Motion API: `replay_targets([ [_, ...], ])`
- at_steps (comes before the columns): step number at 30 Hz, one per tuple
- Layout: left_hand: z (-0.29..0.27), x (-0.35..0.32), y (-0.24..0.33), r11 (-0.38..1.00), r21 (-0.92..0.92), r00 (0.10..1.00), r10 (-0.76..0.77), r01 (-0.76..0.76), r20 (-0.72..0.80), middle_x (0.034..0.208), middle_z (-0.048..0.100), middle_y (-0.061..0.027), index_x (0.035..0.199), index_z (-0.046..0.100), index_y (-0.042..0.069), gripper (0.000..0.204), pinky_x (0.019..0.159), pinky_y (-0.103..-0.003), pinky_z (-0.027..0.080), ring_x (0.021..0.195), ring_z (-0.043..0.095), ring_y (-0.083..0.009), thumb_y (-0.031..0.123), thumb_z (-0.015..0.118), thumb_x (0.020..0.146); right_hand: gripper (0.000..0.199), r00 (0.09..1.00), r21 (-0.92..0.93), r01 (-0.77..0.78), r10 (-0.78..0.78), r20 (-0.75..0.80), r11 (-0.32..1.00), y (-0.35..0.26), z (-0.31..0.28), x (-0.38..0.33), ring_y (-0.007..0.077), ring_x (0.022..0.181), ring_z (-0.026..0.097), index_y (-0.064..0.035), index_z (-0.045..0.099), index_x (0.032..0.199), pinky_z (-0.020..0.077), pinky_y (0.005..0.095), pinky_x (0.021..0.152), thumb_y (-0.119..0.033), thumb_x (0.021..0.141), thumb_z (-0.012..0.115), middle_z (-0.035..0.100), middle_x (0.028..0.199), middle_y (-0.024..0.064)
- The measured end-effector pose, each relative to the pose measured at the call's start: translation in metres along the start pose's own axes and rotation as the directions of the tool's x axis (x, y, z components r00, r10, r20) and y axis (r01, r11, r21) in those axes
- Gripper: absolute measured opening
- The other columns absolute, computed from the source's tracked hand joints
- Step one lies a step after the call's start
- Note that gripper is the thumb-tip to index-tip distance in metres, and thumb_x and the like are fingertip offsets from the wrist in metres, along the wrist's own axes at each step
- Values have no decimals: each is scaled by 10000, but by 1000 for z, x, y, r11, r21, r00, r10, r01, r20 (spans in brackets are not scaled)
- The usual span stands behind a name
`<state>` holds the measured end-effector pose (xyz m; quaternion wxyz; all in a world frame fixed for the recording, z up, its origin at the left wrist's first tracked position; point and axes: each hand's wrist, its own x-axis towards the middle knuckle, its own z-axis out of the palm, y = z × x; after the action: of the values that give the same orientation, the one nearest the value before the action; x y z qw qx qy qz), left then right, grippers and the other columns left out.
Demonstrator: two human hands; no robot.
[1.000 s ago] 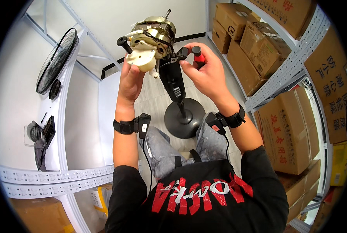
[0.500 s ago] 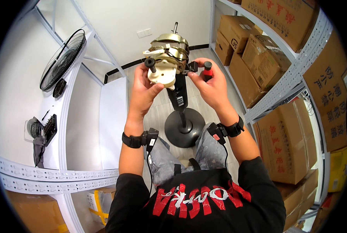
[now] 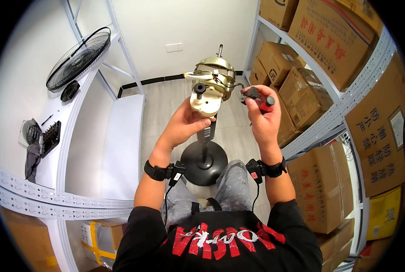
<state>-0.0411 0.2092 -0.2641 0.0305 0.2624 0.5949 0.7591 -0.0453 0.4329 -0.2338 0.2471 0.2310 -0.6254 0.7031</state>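
Brass-coloured metal catches the light as the motor [image 3: 213,79] sits bare atop its stand, raised over the round black base [image 3: 204,162] between the person's knees. Left hand [image 3: 187,122] cups the cream housing from below, apparently to steady it, while the right hand [image 3: 262,119] is closed around a red-and-black screwdriver [image 3: 257,97] just beside the motor's right flank.

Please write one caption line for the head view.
Left hand steadies a bare fan motor; right hand grips a red-handled screwdriver.
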Motion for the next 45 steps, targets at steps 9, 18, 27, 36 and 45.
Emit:
replay_targets([
  [9, -5, -2, -7, 999, -34, 1000, 2, -2, -16, 1181, 622, -129, 1352, 420, 16, 538, 935, -359, 510, 1052, 637, -215, -25, 658, 871, 349, 998, -81, 69, -70, -10, 994, -71, 12, 26, 60, 773, 516, 19, 572, 1196, 440, 201, 698, 52, 853, 625, 548, 898, -2],
  [18, -33, -20, 15, 993, 63, 989, 110, -104, -98, 1048, 620, -40, 1193, 527, 59, 338, 840, -270, 511, 937, 598, -107, 58, 680, 892, 208, 979, -213, -61, 100, 176, 975, -128, 64, 53, -6, 595, 372, 7, 665, 1079, 265, 172, 518, -26, 874, 650, 464, 749, -94],
  [27, -49, -38, 55, 934, 173, 926, 340, -312, -164, 1044, 623, -32, 1158, 567, 47, 261, 831, -254, 495, 915, 602, -92, 76, 657, 914, 233, 943, -511, 110, 73, 325, 853, -134, 114, 59, 8, 637, 416, -13, 698, 1006, 306, 178, 543, -83, 800, 782, 467, 727, -89],
  [36, -33, -14, 88, 937, 42, 933, 348, -346, -89, 995, 628, -41, 1187, 569, 14, 310, 794, -224, 513, 890, 619, -79, 42, 675, 897, 224, 928, -772, 230, 106, 358, 593, -123, 145, 57, 59, 576, 465, -22, 671, 812, 385, 245, 530, -220, 794, 774, 546, 599, -16],
  [45, -34, 1, 65, 940, 108, 918, 341, -325, -204, 952, 655, -28, 1031, 607, 5, 166, 821, -234, 523, 889, 635, -91, 43, 680, 887, 120, 906, -685, 248, 85, 414, 685, -118, 126, 49, 60, 633, 522, -18, 699, 887, 413, 228, 570, -127, 842, 723, 625, 691, -7],
])
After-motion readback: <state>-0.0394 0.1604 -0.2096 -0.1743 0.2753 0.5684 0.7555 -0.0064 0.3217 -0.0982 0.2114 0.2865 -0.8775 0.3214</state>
